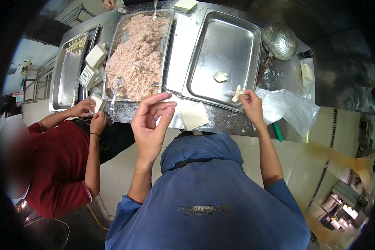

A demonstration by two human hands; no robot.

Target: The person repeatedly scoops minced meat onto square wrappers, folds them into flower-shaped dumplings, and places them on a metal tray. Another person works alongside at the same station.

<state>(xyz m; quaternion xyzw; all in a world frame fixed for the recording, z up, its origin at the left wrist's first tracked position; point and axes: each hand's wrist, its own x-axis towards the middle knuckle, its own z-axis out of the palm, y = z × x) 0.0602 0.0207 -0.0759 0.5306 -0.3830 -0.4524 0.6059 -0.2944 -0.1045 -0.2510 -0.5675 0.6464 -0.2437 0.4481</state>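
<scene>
My right hand (251, 104) pinches a folded wonton (237, 94) between thumb and fingertips, over the near right corner of a steel tray (223, 40). Another folded wonton (221, 76) lies on the bottom of that tray. Raised in front of me, my left hand (152, 123) is empty, its fingers curved and apart from the thumb. Just right of it, a stack of square dough wrappers (194, 116) rests on plastic at the table's near edge. Beyond the left hand, a fork (167, 89) bridges the gap between this tray and a tray of pale pink minced filling (137, 59).
A co-worker's hands (90, 111) hold wrappers at the left. More wrapper packs (92, 65) stand beside another steel tray (67, 75). Rightward lie a perforated skimmer (279, 40), a plastic bag (287, 104) and a green handle (277, 132). Another person's hand (109, 4) shows at the far edge.
</scene>
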